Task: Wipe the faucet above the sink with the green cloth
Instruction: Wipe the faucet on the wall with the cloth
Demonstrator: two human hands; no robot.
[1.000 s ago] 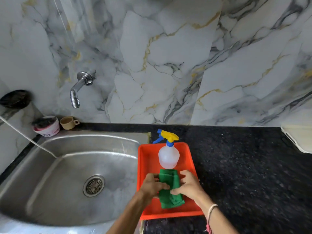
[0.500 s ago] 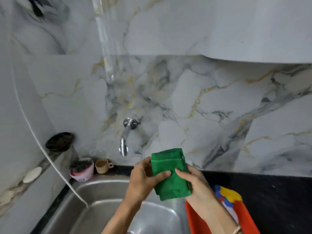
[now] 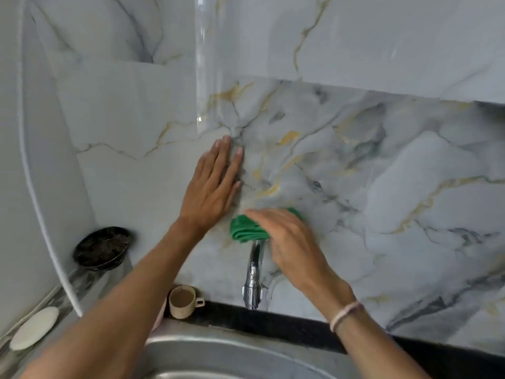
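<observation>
The chrome faucet (image 3: 254, 274) juts from the marble wall above the steel sink (image 3: 218, 354). Its base at the wall is covered by the folded green cloth (image 3: 247, 231), and only the spout shows below. My right hand (image 3: 289, 242) presses the cloth onto the faucet base, fingers curled over it. My left hand (image 3: 213, 187) lies flat against the marble wall just above and left of the faucet, fingers spread, holding nothing.
A beige cup (image 3: 183, 300) stands at the sink's back edge left of the spout. A dark round dish (image 3: 102, 248) and a white soap bar (image 3: 34, 328) sit on the left ledge. A black counter strip (image 3: 300, 326) runs behind the sink.
Both hands lifted the cloth from the orange tray toward the wall. My left hand let go and went flat on the marble; my right hand pushed the cloth onto the faucet base.
</observation>
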